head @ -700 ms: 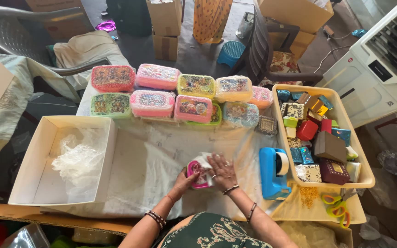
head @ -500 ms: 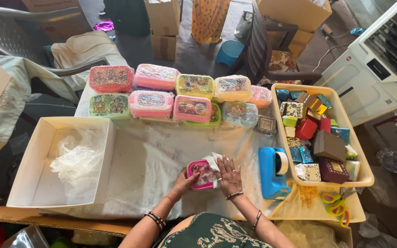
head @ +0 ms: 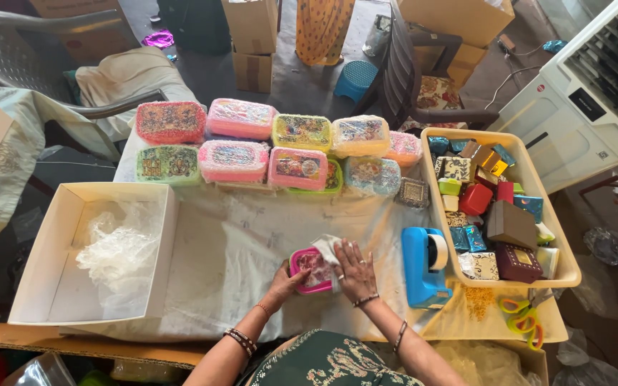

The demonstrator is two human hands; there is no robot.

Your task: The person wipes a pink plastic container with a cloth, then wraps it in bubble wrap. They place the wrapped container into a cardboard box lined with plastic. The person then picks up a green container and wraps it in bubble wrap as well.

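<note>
Overhead view of a work table (head: pixel 237 243) covered in a pale printed cloth. Near the front edge lies a small pink box (head: pixel 314 270) with a patterned lid, partly draped by a white cloth (head: pixel 329 250). The box rests flat, lid upward; its long axis runs roughly left to right across the table, tilted slightly so that the right end sits a little farther from the person. The left hand (head: pixel 284 280) cups the box's left end, fingers curled against its side. The right hand (head: pixel 356 270) lies flat with fingers spread, palm down, pressing the white cloth onto the right part of the box.

Just to the right of the right hand stands a blue tape dispenser (head: pixel 423 266) with a white roll. Beyond it, a cream plastic tray (head: pixel 565 266) holds many small gift boxes in red, brown, blue and patterned finishes. Green-and-yellow scissors (head: pixel 520 318) lie near the table's front right corner.

To the left, well apart from the hands, an open white cardboard box (head: pixel 59 250) contains crumpled clear plastic wrap (head: pixel 112 250). Along the far edge, two rows of wrapped lunch boxes (head: pixel 273 146) in pink, green and yellow sit side by side, touching.
</note>
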